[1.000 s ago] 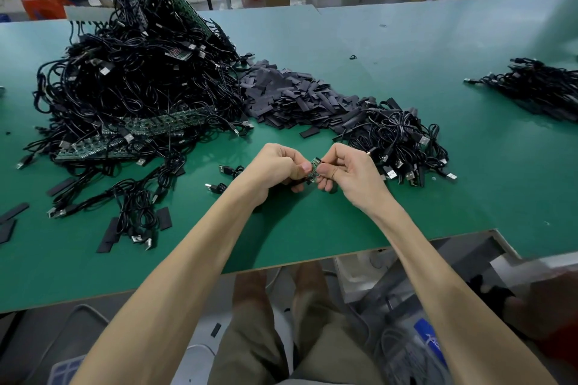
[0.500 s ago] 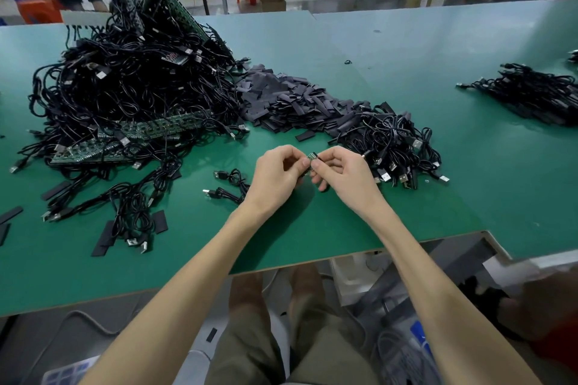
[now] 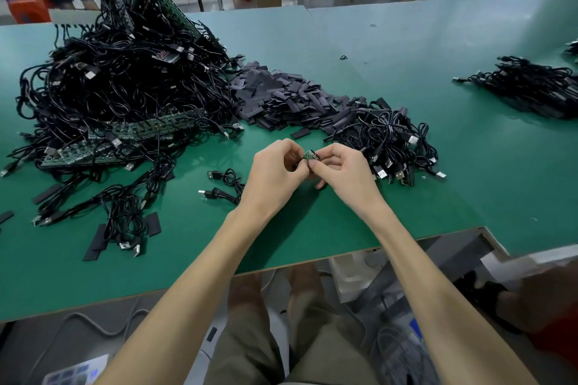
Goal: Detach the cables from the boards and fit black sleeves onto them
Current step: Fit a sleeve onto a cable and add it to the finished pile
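Bench (image 3: 391, 40): a green work surface is carrying all the material; its near edge is running across the lower half of the view.
Cable heap (image 3: 125, 84): a large tangle of black USB cables is lying at the left, with long green circuit boards (image 3: 147, 130) half buried in it.
Loose cables (image 3: 225, 186): two short coiled cables are lying on the bench just left of the hands.
Left hand (image 3: 273, 176): it is closing thumb and fingertips on the left end of a small green board piece (image 3: 310, 155), held above the bench; a black cable end seems to be entering the fist, though this is partly hidden.
Right hand (image 3: 344, 173): it is pinching the right end of the same piece, its knuckles touching the left hand.
Black sleeves (image 3: 281, 97): a pile of flat sleeves is lying behind the hands, beside the heap.
Bundled cables (image 3: 391, 137): a smaller pile is sitting just right of the hands.
Far bundle (image 3: 528, 84): more cables are resting well apart at the right.
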Demonstrator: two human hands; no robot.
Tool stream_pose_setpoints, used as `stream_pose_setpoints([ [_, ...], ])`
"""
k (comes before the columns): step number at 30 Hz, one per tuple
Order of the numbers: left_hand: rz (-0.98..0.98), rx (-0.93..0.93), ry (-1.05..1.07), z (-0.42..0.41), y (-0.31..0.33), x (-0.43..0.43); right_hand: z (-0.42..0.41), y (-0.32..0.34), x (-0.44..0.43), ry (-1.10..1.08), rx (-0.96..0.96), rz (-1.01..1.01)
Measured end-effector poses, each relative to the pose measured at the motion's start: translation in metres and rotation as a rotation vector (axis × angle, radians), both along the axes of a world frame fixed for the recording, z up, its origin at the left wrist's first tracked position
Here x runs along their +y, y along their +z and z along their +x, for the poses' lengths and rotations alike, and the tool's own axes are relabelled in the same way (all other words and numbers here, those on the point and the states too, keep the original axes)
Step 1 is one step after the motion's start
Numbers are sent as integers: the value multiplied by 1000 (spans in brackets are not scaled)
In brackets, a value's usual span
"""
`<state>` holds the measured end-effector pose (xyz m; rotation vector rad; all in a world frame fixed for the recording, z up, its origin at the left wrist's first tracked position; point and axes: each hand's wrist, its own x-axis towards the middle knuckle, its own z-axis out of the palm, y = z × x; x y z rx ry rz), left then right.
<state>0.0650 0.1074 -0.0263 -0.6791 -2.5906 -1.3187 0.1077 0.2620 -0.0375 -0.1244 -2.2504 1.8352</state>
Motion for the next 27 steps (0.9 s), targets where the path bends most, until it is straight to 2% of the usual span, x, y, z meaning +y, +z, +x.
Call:
stream_pose_setpoints([
  [4,-166,-79,-44,-5,14,-6,0,-1,1,3,3,0],
  [10,-318,-71,-42,-6,24,-6,1,-1,0,20,7,45],
  [16,-314,-118,-55,-5,24,-2,0,0,-2,-3,-4,97],
  [27,-184,-149,-87,-9,19,-8,-1,0,-2,13,-10,126],
])
